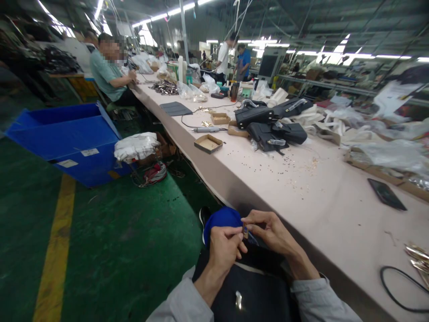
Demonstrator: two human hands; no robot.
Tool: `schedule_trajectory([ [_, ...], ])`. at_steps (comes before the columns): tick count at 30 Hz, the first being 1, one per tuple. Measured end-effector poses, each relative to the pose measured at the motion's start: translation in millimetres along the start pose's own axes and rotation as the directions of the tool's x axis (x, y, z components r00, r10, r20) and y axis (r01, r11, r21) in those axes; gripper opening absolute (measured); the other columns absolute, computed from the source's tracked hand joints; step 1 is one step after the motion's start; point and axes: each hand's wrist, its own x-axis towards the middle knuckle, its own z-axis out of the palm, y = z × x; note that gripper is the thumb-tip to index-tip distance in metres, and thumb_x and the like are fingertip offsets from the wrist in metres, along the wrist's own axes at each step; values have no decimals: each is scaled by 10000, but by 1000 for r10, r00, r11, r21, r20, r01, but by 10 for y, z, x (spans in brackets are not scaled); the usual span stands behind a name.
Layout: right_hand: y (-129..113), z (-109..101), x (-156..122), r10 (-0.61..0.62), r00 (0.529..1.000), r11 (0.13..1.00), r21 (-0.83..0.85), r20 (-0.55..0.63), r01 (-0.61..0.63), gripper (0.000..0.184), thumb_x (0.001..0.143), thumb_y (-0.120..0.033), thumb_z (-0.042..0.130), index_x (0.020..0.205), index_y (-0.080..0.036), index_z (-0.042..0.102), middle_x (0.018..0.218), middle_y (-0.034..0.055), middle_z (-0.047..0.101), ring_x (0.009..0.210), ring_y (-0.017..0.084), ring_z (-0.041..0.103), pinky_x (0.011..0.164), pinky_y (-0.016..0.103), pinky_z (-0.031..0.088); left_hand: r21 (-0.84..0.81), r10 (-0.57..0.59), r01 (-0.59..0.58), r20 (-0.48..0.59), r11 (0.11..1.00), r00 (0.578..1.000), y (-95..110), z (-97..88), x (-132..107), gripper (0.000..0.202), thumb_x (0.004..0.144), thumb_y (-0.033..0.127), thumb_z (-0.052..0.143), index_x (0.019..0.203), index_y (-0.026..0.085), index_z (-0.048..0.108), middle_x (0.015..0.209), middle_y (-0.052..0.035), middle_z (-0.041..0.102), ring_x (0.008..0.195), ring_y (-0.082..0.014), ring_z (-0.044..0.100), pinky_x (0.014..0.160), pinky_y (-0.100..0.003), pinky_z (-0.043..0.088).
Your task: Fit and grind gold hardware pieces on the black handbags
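My left hand [225,246] and my right hand [272,230] meet over my lap, the fingertips of both pinched on a small gold-coloured metal fitting [246,231]. Its exact kind is too small to make out. Beneath my hands a black piece, seemingly a leather bag [261,290], lies across my lap. A shiny metal piece [238,300] shows on its surface. Part of the bag is hidden by my hands and forearms.
The long table [321,228] runs along my right, with black bags [264,132], a shallow cardboard box [208,144], a grey electric screwdriver [209,129], scattered small hardware and a phone [387,194]. A blue bin [77,143] stands left; a co-worker [109,74] sits farther along.
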Motion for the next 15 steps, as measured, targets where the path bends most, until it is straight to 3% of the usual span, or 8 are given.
schedule_trajectory([
  [7, 91, 49, 11, -23, 1000, 999, 36, -12, 23, 186, 950, -335, 723, 952, -187, 835, 852, 53, 711, 803, 195, 644, 744, 311, 468, -27, -12, 11, -37, 1000, 999, -40, -3, 78, 230, 753, 218, 684, 864, 48, 793, 411, 6, 589, 291, -56, 379, 311, -167, 250],
  [15, 145, 110, -38, -9, 998, 1000, -11, -70, 8, 150, 946, -291, 718, 960, -201, 837, 840, 41, 708, 796, 191, 648, 735, 305, 463, -43, -33, 32, -15, 999, 999, -28, 25, 82, 221, 710, 244, 719, 831, 63, 759, 427, -5, 592, 305, -80, 418, 305, -175, 280],
])
